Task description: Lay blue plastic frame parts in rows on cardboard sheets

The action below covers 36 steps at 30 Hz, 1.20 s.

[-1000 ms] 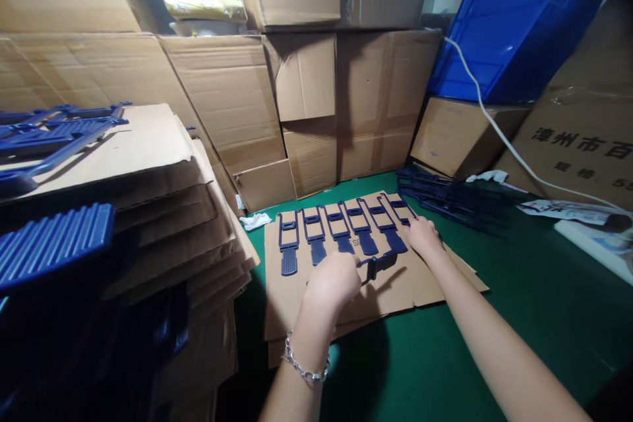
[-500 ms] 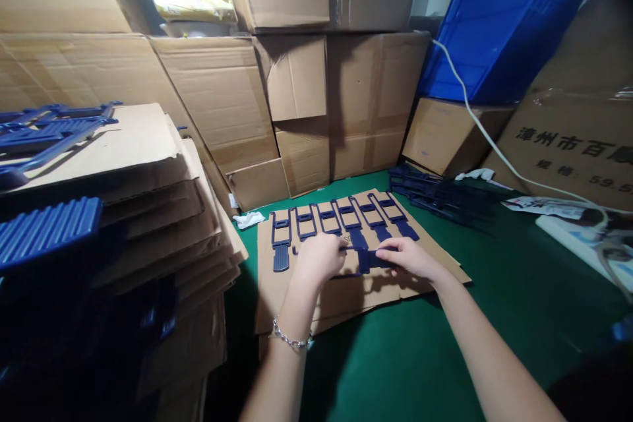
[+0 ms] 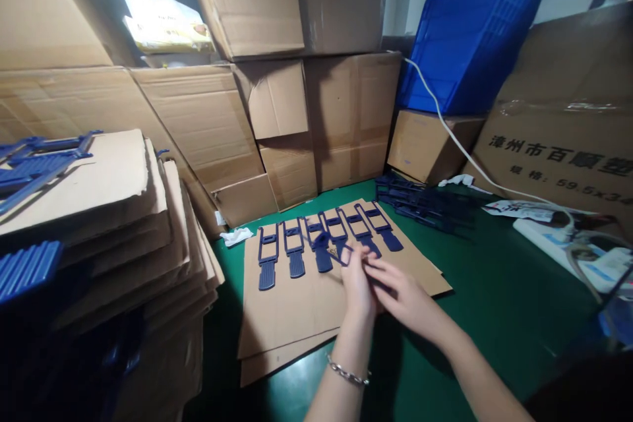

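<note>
Several dark blue plastic frames with ribbed ends (image 3: 268,275) lie in a row on a cardboard sheet (image 3: 291,323). Above the row, one more blue frame (image 3: 341,256) is raised and tilted, its near end inside my left hand (image 3: 359,280), whose fingers are wrapped round it. My right hand (image 3: 400,287) is pressed against the left one, fingers bent; its fingertips and the near part of the frame are partly hidden between the hands. A silver bracelet (image 3: 349,372) is on my left wrist.
Stacked cardboard sheets (image 3: 163,211) with blue parts (image 3: 34,165) on top rise at the left. More dark frames (image 3: 425,204) are piled at the back right, near a white power strip (image 3: 558,257). Boxes (image 3: 351,119) and a blue crate (image 3: 450,46) stand behind.
My left hand has moved right, and both hands have come together. The held frame has turned from lying level across the row to tilted, pointing up and left. The view has shifted right.
</note>
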### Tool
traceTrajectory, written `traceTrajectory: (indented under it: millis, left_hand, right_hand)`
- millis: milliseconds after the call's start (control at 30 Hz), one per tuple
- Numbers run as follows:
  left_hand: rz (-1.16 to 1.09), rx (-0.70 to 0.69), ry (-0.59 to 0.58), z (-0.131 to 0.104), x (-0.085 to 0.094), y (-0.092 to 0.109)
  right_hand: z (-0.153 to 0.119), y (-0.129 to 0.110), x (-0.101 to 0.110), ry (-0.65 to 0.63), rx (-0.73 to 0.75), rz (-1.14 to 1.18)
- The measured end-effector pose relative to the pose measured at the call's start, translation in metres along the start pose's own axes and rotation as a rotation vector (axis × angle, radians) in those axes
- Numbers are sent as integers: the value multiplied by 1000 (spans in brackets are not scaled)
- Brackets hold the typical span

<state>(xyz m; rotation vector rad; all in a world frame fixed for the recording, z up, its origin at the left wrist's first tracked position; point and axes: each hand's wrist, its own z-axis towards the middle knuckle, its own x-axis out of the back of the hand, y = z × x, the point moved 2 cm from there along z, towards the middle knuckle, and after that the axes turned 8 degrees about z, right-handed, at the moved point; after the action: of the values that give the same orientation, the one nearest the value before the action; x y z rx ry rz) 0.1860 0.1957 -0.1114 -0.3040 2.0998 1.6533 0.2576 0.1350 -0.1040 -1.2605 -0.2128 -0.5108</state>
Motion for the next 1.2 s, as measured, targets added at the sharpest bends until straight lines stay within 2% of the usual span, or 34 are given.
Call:
traceTrajectory:
  millis: [67,133,200,233,267,300,333,367,467,567,733,867,967,1033,1100,1133,1200]
  left_hand:
    - [2,-6,-65,-12,-9,-29]
    - [36,25,-161,-29,-16,-60]
    - [83,95,-260,-45,-21,-86]
    - [126,113,-329,-51,-24,-94]
    - [157,138,-385,-54,-26,-100]
    - [188,166,-433,-56,-27,-103]
    - [215,201,-467,-56,-29,-105]
    - [230,236,-478,-55,-29,-106]
    - [264,312,-459,-49,-31,-106]
    - [329,319,-472,-49,-32,-106]
    - [428,330,-492,-54,-33,-102]
    - [392,357,-464,-52,-34,-98]
    - [272,358,-514,-48,-35,-97]
    - [157,321,-544,-45,-35,-97]
    - [48,257,-511,-42,-34,-97]
    - [4,226,-475,-41,-32,-97]
    - [-62,178,-401,-39,-30,-97]
  right_hand:
    - [-21,9,28,-157,-135,-63]
    - [-28,29,71,-158,-304,-93]
    - [-15,51,119,82,-363,-179]
    - [-2,62,142,250,-404,-275]
    - [14,73,161,362,-427,-387]
    - [33,83,174,415,-428,-508]
    - [52,92,182,407,-391,-648]
    - [71,102,186,345,-387,-766]
    - [113,129,183,131,-473,-1058]
    - [130,147,176,14,-480,-1193]
    - [133,154,176,45,-437,-1152]
    - [130,132,188,198,-439,-1076]
    - [116,106,197,419,-427,-976]
    - [95,89,194,560,-410,-847]
    - [65,76,178,637,-415,-619]
    - [48,71,165,632,-421,-492]
    - [9,65,131,619,-468,-2]
